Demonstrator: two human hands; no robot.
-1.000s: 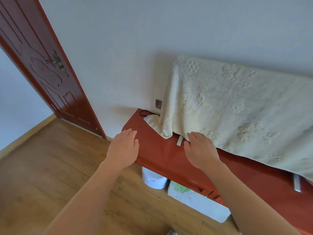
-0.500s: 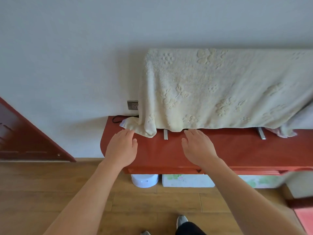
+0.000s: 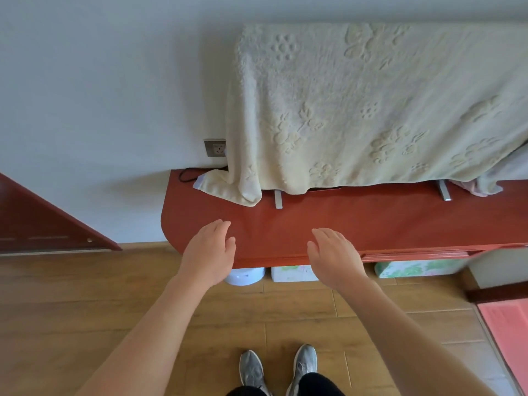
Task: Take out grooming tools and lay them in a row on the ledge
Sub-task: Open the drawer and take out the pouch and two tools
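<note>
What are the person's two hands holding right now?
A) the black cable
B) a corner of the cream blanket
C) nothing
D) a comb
C: the left hand and the right hand are both open with fingers straight, over the front edge of the red ledge, and nothing is in either.

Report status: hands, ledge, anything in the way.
Left hand open, right hand open, both empty at red ledge. Nothing laid out yet. Cream blanket drapes ledge's rear.
</note>
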